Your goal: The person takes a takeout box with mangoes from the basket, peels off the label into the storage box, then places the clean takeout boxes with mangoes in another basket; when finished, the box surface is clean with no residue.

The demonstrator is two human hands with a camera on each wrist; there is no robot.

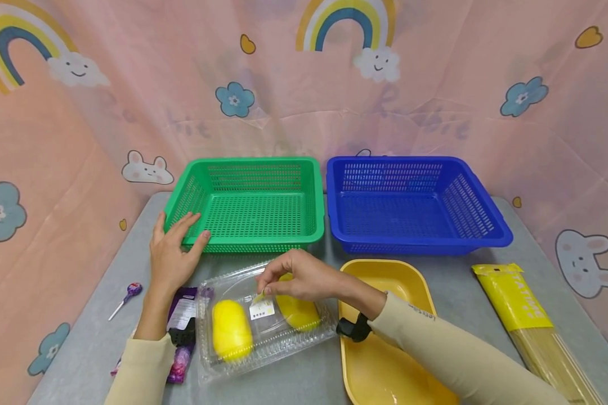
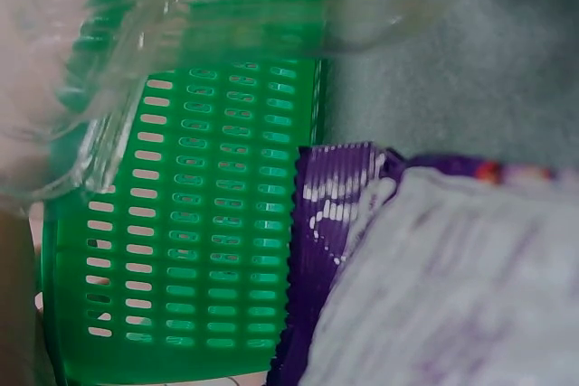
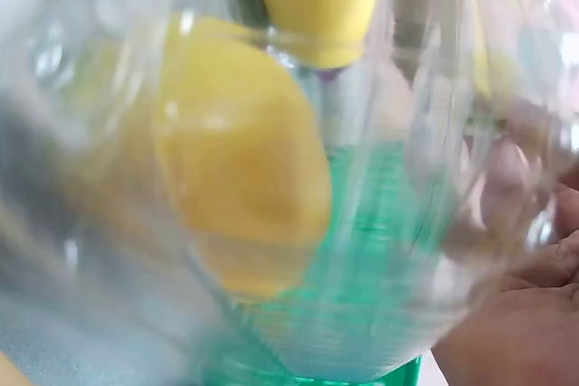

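A clear plastic clamshell box (image 1: 284,351) lies tilted on the table with two smooth yellow mango-like fruits, one at its left (image 1: 232,331) and one at its right (image 1: 299,312). Over the box my right hand (image 1: 301,275) bends its fingers and pinches the raised upper edge of a white printed label (image 1: 262,309) on the lid. The hand partly covers the right fruit. My left hand (image 1: 174,256) rests at the near left corner of the green basket (image 1: 255,241), fingers spread over its rim. Seen through the clear plastic, the fruit (image 3: 244,160) looks blurred in the right wrist view.
Beside the green basket stands a blue basket (image 1: 420,242). A yellow tray (image 1: 385,360) lies under the right forearm. Packaged spaghetti (image 1: 517,304) lies at the right. Near my left wrist are a purple bag (image 1: 182,360) and a lollipop (image 1: 133,289).
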